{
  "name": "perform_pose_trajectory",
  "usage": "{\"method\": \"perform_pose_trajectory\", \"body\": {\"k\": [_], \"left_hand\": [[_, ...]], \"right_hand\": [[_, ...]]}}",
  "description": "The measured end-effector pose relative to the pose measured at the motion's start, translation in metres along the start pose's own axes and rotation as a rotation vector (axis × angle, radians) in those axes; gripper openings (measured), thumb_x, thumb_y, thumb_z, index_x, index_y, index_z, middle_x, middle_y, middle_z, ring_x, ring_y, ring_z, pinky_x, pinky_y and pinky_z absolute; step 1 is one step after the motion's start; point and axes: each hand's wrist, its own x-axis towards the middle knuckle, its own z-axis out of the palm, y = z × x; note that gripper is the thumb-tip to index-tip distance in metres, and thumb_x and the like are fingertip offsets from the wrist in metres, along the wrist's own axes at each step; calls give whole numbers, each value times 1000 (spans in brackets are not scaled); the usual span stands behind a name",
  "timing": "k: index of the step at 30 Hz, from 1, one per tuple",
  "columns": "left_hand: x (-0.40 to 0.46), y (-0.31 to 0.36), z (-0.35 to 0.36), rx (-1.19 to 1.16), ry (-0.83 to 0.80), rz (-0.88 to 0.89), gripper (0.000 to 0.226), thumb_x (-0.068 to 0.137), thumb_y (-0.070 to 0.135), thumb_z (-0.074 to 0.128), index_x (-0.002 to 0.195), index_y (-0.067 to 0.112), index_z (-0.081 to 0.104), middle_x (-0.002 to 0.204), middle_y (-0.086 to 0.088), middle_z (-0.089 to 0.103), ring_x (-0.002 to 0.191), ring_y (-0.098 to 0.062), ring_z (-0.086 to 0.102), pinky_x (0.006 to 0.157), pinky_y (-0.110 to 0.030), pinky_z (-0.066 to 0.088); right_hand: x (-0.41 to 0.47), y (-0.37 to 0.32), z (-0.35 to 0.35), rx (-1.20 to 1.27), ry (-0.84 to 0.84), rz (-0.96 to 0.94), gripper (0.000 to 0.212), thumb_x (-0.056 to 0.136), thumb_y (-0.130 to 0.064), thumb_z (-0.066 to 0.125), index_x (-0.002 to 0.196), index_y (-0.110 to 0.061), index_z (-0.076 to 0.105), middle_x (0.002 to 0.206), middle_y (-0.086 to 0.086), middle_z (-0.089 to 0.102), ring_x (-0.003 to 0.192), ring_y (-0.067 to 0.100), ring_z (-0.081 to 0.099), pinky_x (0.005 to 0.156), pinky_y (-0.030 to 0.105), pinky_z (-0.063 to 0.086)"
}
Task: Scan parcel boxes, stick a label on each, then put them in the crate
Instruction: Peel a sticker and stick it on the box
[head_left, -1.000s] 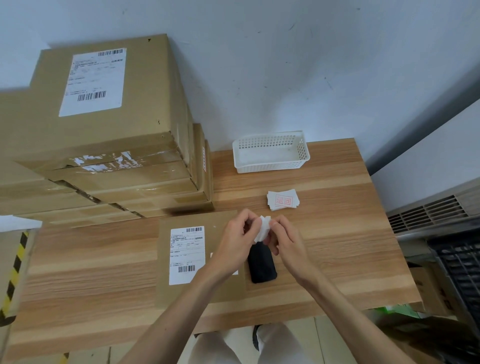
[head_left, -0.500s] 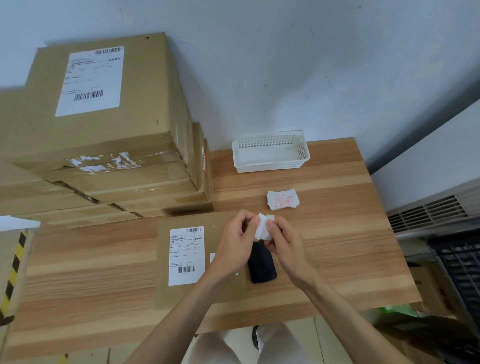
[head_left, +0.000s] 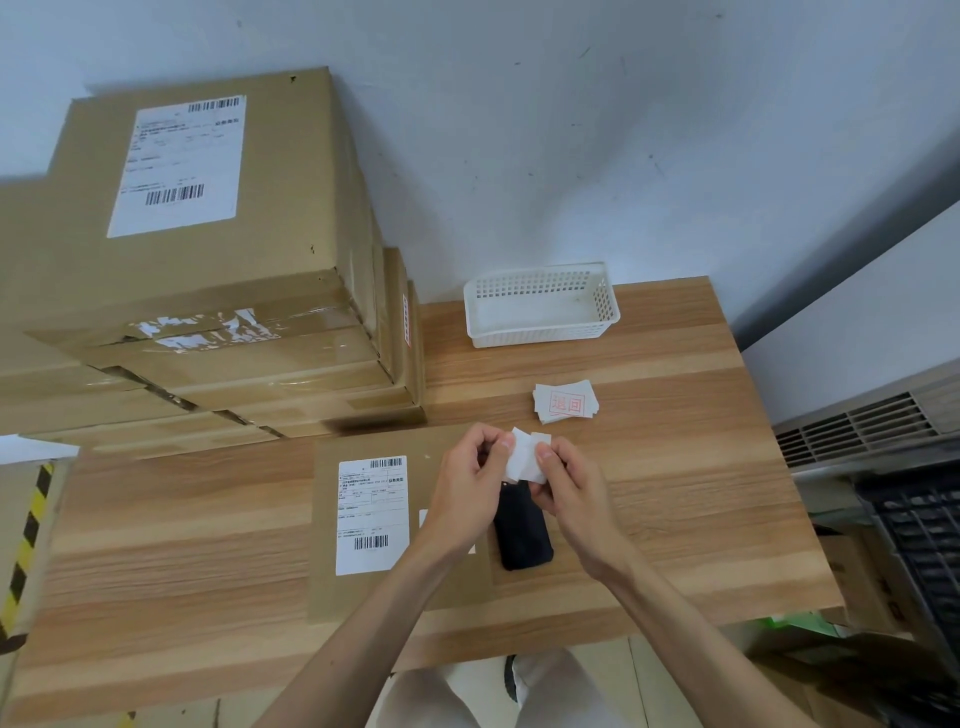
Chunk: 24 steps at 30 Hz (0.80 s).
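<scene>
Both hands meet above the table: the left hand and right hand each pinch an edge of a small white label, apparently peeling its backing. The flat parcel box lies directly beneath, ready for sticking. A dark scanner rests beside it. Spare labels and the white crate sit beyond, with bare table between.

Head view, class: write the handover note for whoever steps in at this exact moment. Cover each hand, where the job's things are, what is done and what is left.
Left hand and right hand: both pinch one small white label, apparently peeling it, above the flat parcel box.
Black scanner lies beside that box on the table; spare red-stamped labels behind it.
Done: label picked up.
Left: stick it on, crate this box, then work through the stacked boxes.
</scene>
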Motion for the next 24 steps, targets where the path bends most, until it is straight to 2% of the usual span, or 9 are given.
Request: {"method": "perform_pose_trajectory", "body": {"k": [6, 10, 13, 15, 17, 19, 22, 24], "left_hand": [[-2, 2, 1, -18, 2, -3, 20, 104, 26, 56, 92, 14, 66, 77, 1, 62, 67, -9, 49, 61, -23, 40], [-4, 4, 2, -27, 21, 13, 21, 104, 25, 56, 91, 12, 65, 73, 5, 61, 63, -7, 47, 57, -19, 39], [-3, 3, 2, -27, 12, 10, 20, 104, 26, 56, 91, 13, 65, 74, 6, 62, 66, -8, 49, 60, -21, 40], [-4, 2, 2, -28, 14, 5, 20, 104, 26, 56, 91, 14, 65, 73, 9, 62, 65, -7, 49, 61, -23, 41], [-3, 1, 2, -31, 21, 7, 20, 104, 26, 56, 90, 15, 65, 73, 3, 63, 67, -8, 50, 63, -27, 42], [-3, 1, 2, -36, 22, 12, 20, 104, 26, 56, 90, 16, 65, 75, -1, 63, 69, -10, 51, 65, -30, 42], [-5, 1, 3, -31, 12, 14, 20, 104, 26, 56, 89, 16, 64, 69, 12, 57, 65, -7, 45, 61, -26, 39], [-6, 3, 0, 0, -21, 29, 19, 104, 25, 56, 89, 16, 63, 67, 16, 55, 63, -5, 43, 61, -22, 38]], "right_hand": [[-1, 0, 3, 18, 40, -5, 30, 109, -12, 41, 82, 0, 49, 64, -5, 44, 58, 5, 39, 54, 19, 36], [-2, 3, 4, 55, 59, -9, 32, 109, -12, 42, 92, 14, 48, 75, 9, 44, 61, 6, 40, 55, 17, 38], [-3, 1, 4, 59, 59, -2, 31, 109, -11, 41, 87, 10, 48, 73, 7, 43, 60, 5, 40, 56, 18, 38], [-3, -1, 3, 53, 56, 0, 31, 108, -11, 42, 80, 0, 48, 69, 2, 41, 58, 6, 38, 55, 19, 36], [-4, -2, 2, 49, 56, -2, 31, 108, -11, 42, 77, -7, 46, 69, 1, 40, 58, 6, 37, 54, 19, 35], [-5, -1, 3, 46, 60, -4, 30, 108, -11, 42, 78, -6, 45, 70, 4, 38, 58, 7, 36, 54, 19, 34], [-7, 3, 2, 36, 58, 3, 33, 108, -13, 43, 81, 6, 42, 74, 8, 38, 61, 8, 36, 57, 22, 35], [-6, 5, -2, 18, 40, 0, 32, 108, -13, 43, 82, 5, 42, 74, 7, 40, 64, 9, 38, 59, 24, 37]]}}
